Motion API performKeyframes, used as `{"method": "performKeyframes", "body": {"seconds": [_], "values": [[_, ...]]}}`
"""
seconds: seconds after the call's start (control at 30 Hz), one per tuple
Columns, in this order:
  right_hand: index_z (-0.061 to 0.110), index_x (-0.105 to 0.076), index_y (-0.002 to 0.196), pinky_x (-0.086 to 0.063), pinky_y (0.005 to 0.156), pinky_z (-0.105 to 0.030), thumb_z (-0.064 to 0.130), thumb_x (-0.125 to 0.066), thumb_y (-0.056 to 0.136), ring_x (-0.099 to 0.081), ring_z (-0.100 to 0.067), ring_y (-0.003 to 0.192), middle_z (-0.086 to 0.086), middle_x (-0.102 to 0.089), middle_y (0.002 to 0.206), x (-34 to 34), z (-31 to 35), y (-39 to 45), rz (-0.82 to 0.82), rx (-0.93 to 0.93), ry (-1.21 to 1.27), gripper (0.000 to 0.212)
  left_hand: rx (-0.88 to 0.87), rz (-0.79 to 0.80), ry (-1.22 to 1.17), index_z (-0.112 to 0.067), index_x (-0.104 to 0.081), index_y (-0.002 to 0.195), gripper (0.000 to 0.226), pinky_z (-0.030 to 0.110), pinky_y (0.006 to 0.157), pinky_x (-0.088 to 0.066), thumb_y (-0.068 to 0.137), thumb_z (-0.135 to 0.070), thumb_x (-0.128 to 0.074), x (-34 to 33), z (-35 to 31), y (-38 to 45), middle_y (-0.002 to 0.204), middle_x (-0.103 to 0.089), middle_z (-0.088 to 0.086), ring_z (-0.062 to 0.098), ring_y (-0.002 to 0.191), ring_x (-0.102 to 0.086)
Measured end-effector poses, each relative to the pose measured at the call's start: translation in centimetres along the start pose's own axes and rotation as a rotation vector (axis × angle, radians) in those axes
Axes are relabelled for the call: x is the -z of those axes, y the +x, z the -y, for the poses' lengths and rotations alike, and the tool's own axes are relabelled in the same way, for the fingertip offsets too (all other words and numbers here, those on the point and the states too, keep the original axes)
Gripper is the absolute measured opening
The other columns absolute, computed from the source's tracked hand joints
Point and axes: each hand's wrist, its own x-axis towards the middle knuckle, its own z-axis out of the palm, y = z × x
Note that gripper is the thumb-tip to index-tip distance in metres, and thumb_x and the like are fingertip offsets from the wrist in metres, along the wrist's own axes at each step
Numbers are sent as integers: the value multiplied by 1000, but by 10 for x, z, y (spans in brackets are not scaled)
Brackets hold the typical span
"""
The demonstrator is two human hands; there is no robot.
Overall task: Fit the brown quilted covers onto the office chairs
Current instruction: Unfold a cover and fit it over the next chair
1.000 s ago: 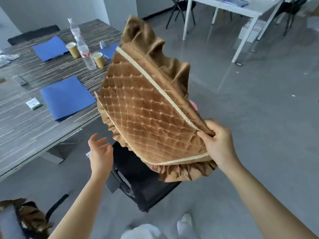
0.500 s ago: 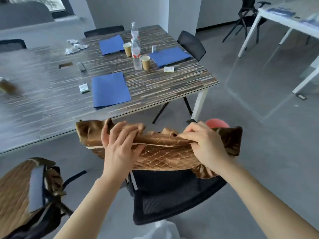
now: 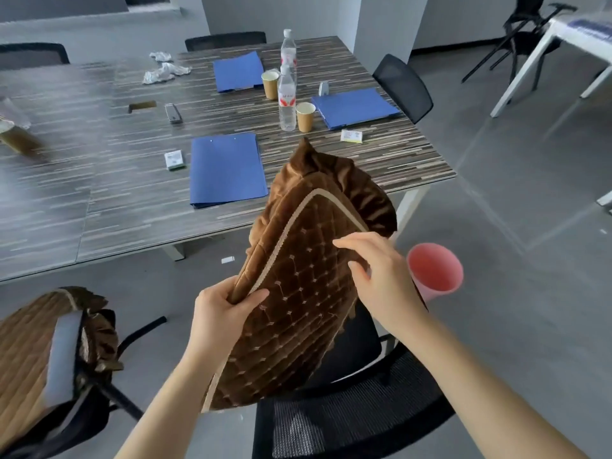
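A brown quilted cover with beige piping and a ruffled edge hangs upright above a black mesh office chair. My left hand pinches the cover's left edge near the piping. My right hand lies on the cover's front face with its fingers spread, not gripping. At the lower left, another chair wears a brown quilted cover.
A long striped-wood table carries blue folders, water bottles, paper cups and small boxes. A pink bin stands on the grey floor right of the chair. Black chairs ring the table; a white table stands far right.
The cover was bunched and held level in both hands; now it stands on end, held by the left hand alone. The right hand has let go and rests open on it.
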Motion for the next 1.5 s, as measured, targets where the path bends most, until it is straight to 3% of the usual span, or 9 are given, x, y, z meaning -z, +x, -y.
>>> {"method": "performKeyframes", "body": {"seconds": [0.2,0.33,0.47,0.6,0.83,1.1,1.27,1.37,1.5], "values": [[15,-53,133,-42,103,-27,6,-51,95,-54,-12,118,-2,-60,128,-20,-65,14,305,-528,177,38,198,-19,-320,-15,-77,77,4,38,70,-61,75,-14,-81,19,1,19,80,-77,12,32,74,-74],[11,-40,142,-40,101,-34,12,-57,94,-48,-22,127,-10,-51,140,-28,-108,38,371,-799,245,51,279,42,-599,-12,-78,83,48,42,67,-61,46,-39,-94,26,2,29,87,-75,21,34,75,-74],[11,-22,151,-34,108,-44,23,-73,83,-39,-30,136,-12,-36,152,-27,-156,54,492,-919,213,86,306,13,-753,-8,-75,92,33,43,66,-62,68,-29,-81,30,7,30,92,-74,21,31,76,-74],[17,-34,144,-47,92,-52,16,-71,85,-55,-29,112,-7,-57,125,-14,-194,80,568,-1132,683,69,328,-52,-768,-4,-66,113,61,44,74,-61,66,-39,-85,28,15,34,107,-72,22,31,88,-73],[22,-39,135,-53,83,-58,-6,-63,86,-62,-32,102,-7,-61,110,-21,-223,112,435,-987,535,62,462,-266,-659,-15,-56,126,43,40,81,-60,87,-27,-68,-2,45,39,120,-68,16,29,103,-69],[6,-50,108,-47,75,-32,-2,-75,76,-58,-22,91,-6,-61,104,-41,-222,111,270,-624,202,41,666,-507,-415,-18,-60,114,29,41,90,-54,89,-6,-64,-37,87,46,111,-68,4,21,100,-67],[2,-55,103,-48,77,-32,5,-76,78,-59,-23,87,-9,-65,99,-61,-227,94,166,-569,152,33,716,-659,-396,-26,-52,94,35,31,87,-49,86,8,-54,-56,112,53,100,-62,-4,18,97,-59],[1,-61,91,-38,57,-20,9,-75,81,-60,-19,74,-5,-66,82,-68,-238,88,136,-509,152,19,723,-725,-376,-23,-56,101,33,28,85,-45,86,6,-61,-65,122,61,98,-63,-7,12,92,-58],[1,-44,63,-26,48,-28,-1,-60,87,-35,-18,49,-7,-41,54,-80,-271,71,157,-548,66,30,808,-697,-315,-13,-60,97,10,32,66,-39,89,-10,-55,-92,152,58,84,-57,2,20,79,-49]]}}
